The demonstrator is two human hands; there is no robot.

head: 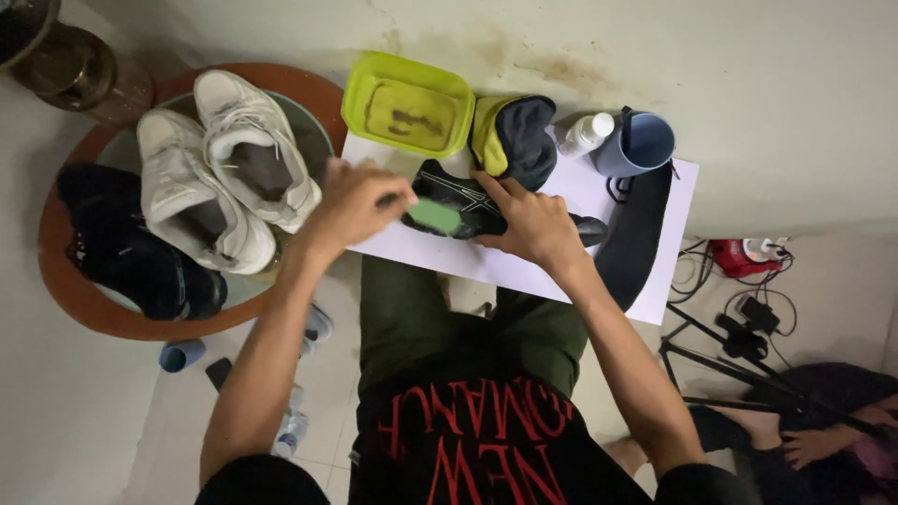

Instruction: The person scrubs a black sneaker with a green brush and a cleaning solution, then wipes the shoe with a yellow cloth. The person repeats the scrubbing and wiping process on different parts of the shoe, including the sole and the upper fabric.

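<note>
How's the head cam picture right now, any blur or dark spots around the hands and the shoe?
Head view: dim, soft indoor light, no glare; left hand slightly motion-blurred with the green brush; right hand sharper, pressing on the black shoe, whose detail sinks into shadow; the dark shoes on the round table are nearly black; wide-angle lens bends the edges.

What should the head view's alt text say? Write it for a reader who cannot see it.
Seen from above, a person's left hand rubs a green brush on a black shoe that the right hand steadies on a white board. Around it sit a yellow-green tub, a blue cup and white sneakers.
</note>
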